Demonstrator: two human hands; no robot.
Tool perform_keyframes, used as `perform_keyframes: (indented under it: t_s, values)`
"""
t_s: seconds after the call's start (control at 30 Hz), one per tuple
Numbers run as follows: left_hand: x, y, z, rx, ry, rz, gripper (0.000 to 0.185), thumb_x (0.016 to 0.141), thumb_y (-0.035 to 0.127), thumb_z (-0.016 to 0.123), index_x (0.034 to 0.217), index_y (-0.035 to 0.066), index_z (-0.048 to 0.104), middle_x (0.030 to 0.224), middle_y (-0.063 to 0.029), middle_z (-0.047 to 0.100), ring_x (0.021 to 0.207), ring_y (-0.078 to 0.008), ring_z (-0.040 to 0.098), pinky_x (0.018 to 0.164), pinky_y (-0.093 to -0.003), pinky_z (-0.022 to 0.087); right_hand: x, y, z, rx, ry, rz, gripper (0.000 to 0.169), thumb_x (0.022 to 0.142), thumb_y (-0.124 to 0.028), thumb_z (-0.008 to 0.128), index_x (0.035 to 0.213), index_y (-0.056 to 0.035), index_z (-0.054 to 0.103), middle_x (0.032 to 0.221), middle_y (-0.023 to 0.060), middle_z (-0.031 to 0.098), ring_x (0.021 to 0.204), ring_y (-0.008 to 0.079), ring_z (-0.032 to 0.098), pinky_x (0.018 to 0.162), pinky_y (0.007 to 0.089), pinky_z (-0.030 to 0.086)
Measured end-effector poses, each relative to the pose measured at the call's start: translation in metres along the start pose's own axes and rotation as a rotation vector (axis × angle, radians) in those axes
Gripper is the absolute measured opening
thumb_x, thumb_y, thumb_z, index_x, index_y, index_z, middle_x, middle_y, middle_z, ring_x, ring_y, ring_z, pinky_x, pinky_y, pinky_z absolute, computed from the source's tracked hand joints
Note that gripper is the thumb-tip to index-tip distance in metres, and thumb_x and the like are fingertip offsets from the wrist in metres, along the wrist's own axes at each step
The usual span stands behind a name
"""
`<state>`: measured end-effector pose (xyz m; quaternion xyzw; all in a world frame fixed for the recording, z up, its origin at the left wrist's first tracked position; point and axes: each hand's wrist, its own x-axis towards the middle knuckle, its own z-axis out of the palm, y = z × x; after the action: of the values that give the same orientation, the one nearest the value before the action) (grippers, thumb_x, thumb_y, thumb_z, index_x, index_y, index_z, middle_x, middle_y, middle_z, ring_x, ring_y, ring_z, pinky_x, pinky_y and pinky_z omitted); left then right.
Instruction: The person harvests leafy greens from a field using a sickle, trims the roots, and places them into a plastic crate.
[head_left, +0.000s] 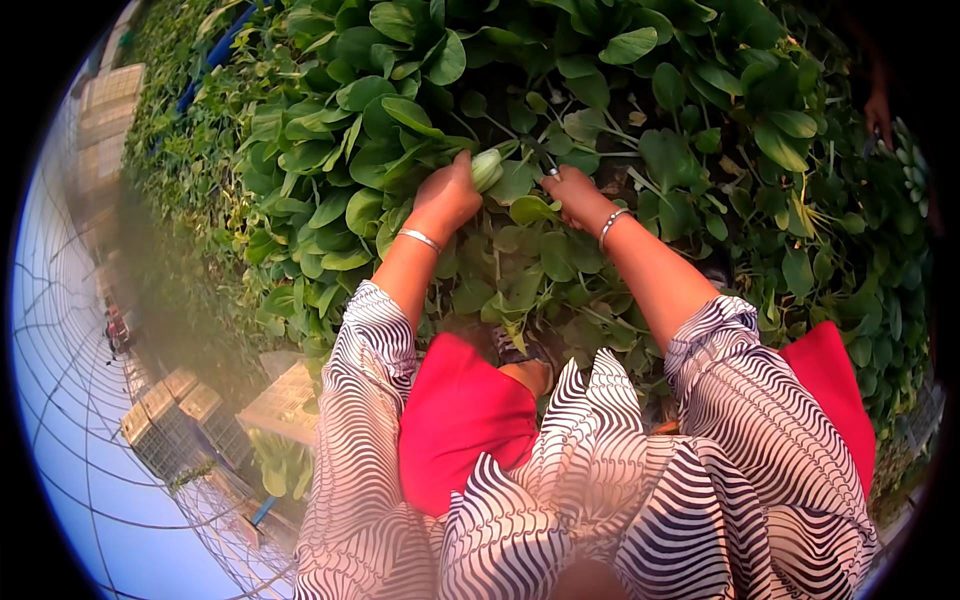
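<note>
My left hand (448, 192) grips a leafy green vegetable, probably bok choy, by its leaves. The plant's pale green base (487, 169) points right, towards my other hand. In my right hand (580, 196) is a knife (541, 153), its dark blade angled up and left into the foliage. A short gap separates the blade from the pale base. Loose and trimmed-looking leaves (517, 180) lie between and below my hands. Dense leafy plants (405, 112) stand in front of me and to the left.
Plastic crates (281, 405) stand at the left, one beside more leafy greens (281, 461). Further crates (112, 97) are at the upper left, near a blue pipe (217, 52). Another person's hand (877, 116) shows at the right rim. My shoe (517, 345) is among the low leaves.
</note>
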<state>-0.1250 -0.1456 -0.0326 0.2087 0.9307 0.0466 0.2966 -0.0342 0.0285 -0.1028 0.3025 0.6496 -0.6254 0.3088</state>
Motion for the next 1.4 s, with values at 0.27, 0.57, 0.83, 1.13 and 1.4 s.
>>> perform_keyframes:
  t_s: [0.27, 0.57, 0.83, 1.13, 1.4]
  values:
    - [-0.002, -0.002, 0.004, 0.04, -0.028, 0.015, 0.048, 0.073, 0.005, 0.05, 0.12, 0.006, 0.046, 0.092, -0.0218, 0.063, 0.088, -0.0377, 0.06, 0.076, -0.045, 0.047, 0.011, 0.007, 0.008, -0.182, 0.094, -0.011, 0.041, 0.082, -0.029, 0.052, 0.106, 0.0041, 0.054, 0.106, 0.0268, 0.058, 0.101, 0.041, 0.055, 0.085, 0.0427, 0.043]
    - [-0.006, -0.004, 0.008, 0.042, -0.015, 0.028, 0.036, 0.074, 0.006, 0.051, 0.11, 0.006, 0.05, 0.087, -0.0207, 0.063, 0.084, -0.0384, 0.06, 0.072, -0.046, 0.047, 0.016, -0.005, 0.002, -0.494, 0.066, -0.091, 0.035, 0.084, -0.02, 0.044, 0.104, 0.0057, 0.056, 0.104, 0.0279, 0.059, 0.099, 0.0417, 0.056, 0.086, 0.0439, 0.044]
    - [-0.011, -0.015, 0.015, -0.036, 0.057, 0.026, 0.034, 0.074, 0.009, 0.053, 0.108, 0.01, 0.052, 0.088, -0.0192, 0.064, 0.084, -0.0375, 0.06, 0.071, -0.0452, 0.048, 0.01, 0.012, -0.002, -0.535, 0.064, -0.195, 0.031, 0.083, -0.021, 0.049, 0.097, 0.005, 0.058, 0.095, 0.0257, 0.061, 0.089, 0.0418, 0.058, 0.08, 0.0428, 0.046]
    - [-0.025, -0.011, 0.008, -0.438, 0.109, 0.087, 0.042, 0.07, 0.008, 0.06, 0.111, 0.012, 0.055, 0.094, -0.0172, 0.064, 0.09, -0.0362, 0.06, 0.077, -0.0403, 0.048, 0.01, -0.044, 0.005, 0.622, 0.001, -0.186, 0.022, 0.085, -0.024, 0.058, 0.096, -0.005, 0.054, 0.082, 0.0053, 0.061, 0.057, 0.0101, 0.054, 0.042, 0.0245, 0.039]
    - [-0.055, 0.037, -0.029, -0.766, 0.248, 0.201, 0.058, 0.068, 0.0, 0.063, 0.124, 0.008, 0.049, 0.106, -0.0077, 0.061, 0.095, -0.0163, 0.059, 0.086, -0.0292, 0.045, -0.02, -0.066, -0.015, 0.232, 0.152, -0.529, 0.022, 0.076, -0.014, 0.063, 0.093, -0.0039, 0.053, 0.073, 0.0031, 0.058, 0.058, 0.0105, 0.053, 0.048, 0.0261, 0.042]
